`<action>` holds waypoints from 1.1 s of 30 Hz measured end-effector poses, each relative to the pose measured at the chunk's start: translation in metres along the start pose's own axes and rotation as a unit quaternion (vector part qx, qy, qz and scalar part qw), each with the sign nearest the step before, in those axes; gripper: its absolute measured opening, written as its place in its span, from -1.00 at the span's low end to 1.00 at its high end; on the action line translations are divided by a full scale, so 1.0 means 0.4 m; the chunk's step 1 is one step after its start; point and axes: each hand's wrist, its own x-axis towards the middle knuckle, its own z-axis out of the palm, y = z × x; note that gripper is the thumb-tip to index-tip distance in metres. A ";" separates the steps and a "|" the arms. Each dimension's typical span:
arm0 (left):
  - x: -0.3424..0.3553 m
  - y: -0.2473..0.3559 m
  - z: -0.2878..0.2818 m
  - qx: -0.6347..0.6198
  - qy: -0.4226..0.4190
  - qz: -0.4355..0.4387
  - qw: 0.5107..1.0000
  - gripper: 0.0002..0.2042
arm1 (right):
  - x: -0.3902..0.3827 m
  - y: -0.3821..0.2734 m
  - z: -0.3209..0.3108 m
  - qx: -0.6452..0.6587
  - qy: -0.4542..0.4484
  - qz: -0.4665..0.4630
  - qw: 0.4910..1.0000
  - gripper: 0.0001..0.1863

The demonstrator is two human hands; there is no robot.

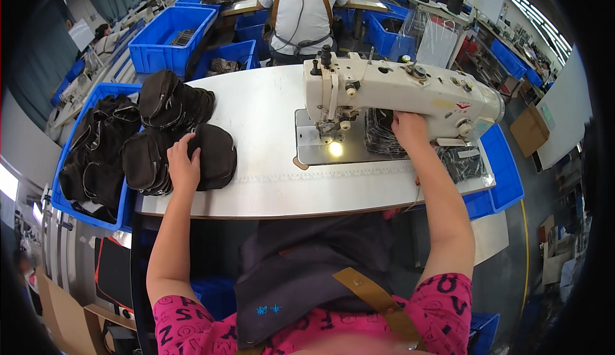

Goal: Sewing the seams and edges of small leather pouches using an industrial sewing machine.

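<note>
My left hand (pixel 183 164) is at the left of the table, its thumb and forefinger closed on the edge of a dark brown zippered pouch (pixel 218 157). More dark pouches (pixel 146 161) are heaped beside and behind it. My right hand (pixel 409 128) reaches under the arm of a white sewing machine (pixel 403 86). Its fingers are curled on a stack of dark pieces with shiny, plastic-like surfaces (pixel 383 138); the fingertips are partly hidden. The needle area (pixel 330 131) stands left of that stack, over a metal plate.
A blue bin (pixel 122 211) full of dark pouches adjoins the table's left side. Another blue bin (pixel 503 163) stands at the right, near a plastic-wrapped bundle (pixel 462 164). Thread cones (pixel 455 0) rise behind the machine. A person (pixel 302 12) sits ahead, back turned.
</note>
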 end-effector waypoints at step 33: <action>-0.260 0.310 0.023 -0.631 -0.352 -0.200 0.661 -0.62 | -0.346 -0.463 -0.035 0.646 -0.229 -0.109 0.720 -0.77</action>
